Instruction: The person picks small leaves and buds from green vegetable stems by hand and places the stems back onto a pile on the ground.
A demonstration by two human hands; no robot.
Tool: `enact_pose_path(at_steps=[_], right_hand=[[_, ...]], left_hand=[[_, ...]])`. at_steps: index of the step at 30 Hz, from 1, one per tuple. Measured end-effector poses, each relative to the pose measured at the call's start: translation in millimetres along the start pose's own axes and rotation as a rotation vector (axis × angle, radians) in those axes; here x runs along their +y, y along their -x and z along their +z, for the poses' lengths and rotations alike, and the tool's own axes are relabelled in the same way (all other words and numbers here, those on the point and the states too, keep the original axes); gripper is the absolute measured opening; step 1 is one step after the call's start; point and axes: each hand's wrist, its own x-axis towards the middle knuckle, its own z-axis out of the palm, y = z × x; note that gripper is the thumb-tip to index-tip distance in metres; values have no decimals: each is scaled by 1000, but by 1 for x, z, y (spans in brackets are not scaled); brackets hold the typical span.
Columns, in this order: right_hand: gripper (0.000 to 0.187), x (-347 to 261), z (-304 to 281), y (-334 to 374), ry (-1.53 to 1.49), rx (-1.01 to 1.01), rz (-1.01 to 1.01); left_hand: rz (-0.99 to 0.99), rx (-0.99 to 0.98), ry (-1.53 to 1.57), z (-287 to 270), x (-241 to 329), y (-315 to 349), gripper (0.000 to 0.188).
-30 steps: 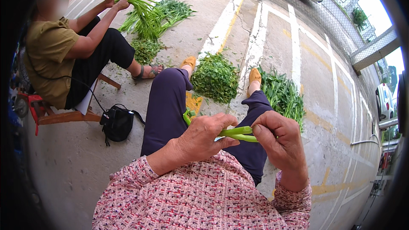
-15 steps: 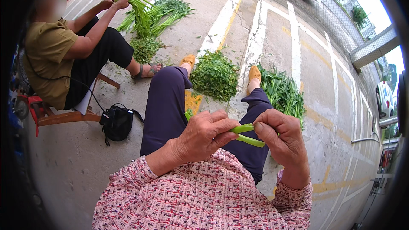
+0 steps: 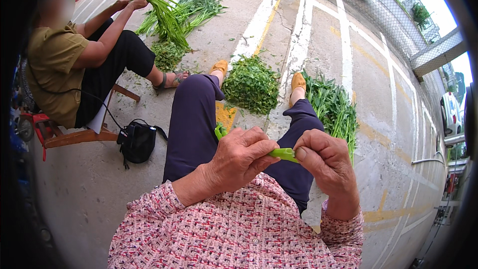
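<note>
The person's left hand (image 3: 242,159) is grasping a green stem (image 3: 283,154) above the lap, its cut end poking out toward the right hand (image 3: 327,164). The right thumb and forefinger are bending in at that end; whether they are pinching it, one cannot tell. Leafy piles (image 3: 251,85) are lying by the shoes (image 3: 298,80), and a co-worker (image 3: 59,72) is holding a green bunch (image 3: 167,19).

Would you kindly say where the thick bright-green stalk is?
Just right of centre in the head view, the stalk is held in the left hand, its end at the right hand.
</note>
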Motion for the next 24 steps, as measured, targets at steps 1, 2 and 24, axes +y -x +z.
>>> enact_pose_path(at_steps=[1,2,24], right_hand=[[10,0,1,0,-22,2,-16],[10,1,2,-1,-45,5,-33],[10,14,20,-5,-369,-58,127]], left_hand=[[-5,14,17,1,1,0,18],[-9,28,34,1,1,0,17],[-44,56,204,-5,5,3,16]])
